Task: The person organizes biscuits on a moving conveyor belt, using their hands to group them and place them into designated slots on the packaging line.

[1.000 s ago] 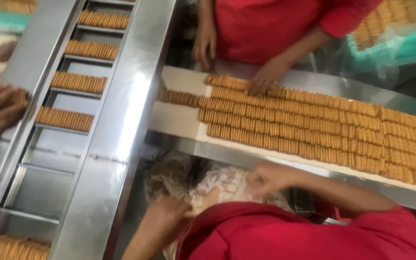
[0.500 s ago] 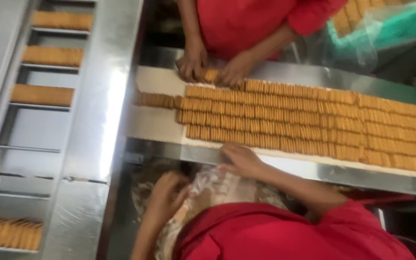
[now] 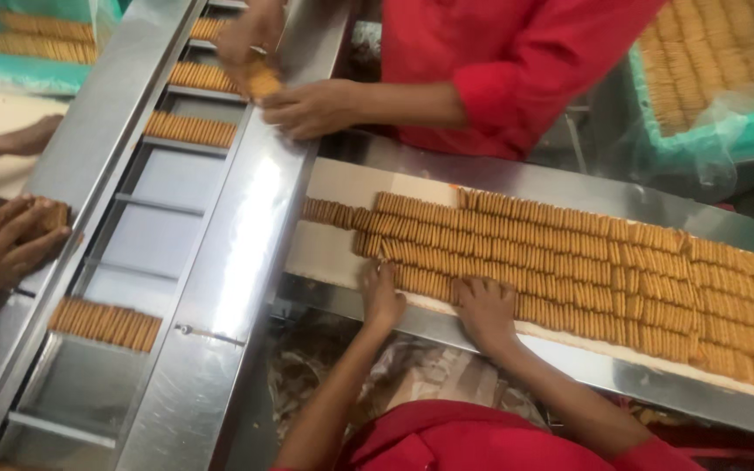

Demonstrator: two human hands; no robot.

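Observation:
Rows of tan biscuits [image 3: 569,253] stand on edge on a white belt [image 3: 333,187] that runs to the right. My left hand [image 3: 381,296] lies over the left end of the front row. My right hand [image 3: 486,310] lies on the same row a little to the right. A short run of biscuits [image 3: 425,281] is pressed between the two hands. My red sleeves and a patterned cloth [image 3: 429,375] show below the belt's steel edge [image 3: 569,358].
Across the belt a person in red [image 3: 499,61] holds a biscuit stack [image 3: 263,80] over a steel slotted conveyor [image 3: 176,218] carrying stacks. Another person's hands [image 3: 6,244] at the left grip a stack. Green lined crates of biscuits [image 3: 709,78] stand top right and top left.
My hands have moved from the patterned cloth and the steel edge up onto the front biscuit row. The person opposite has carried a stack from the belt over to the slotted conveyor.

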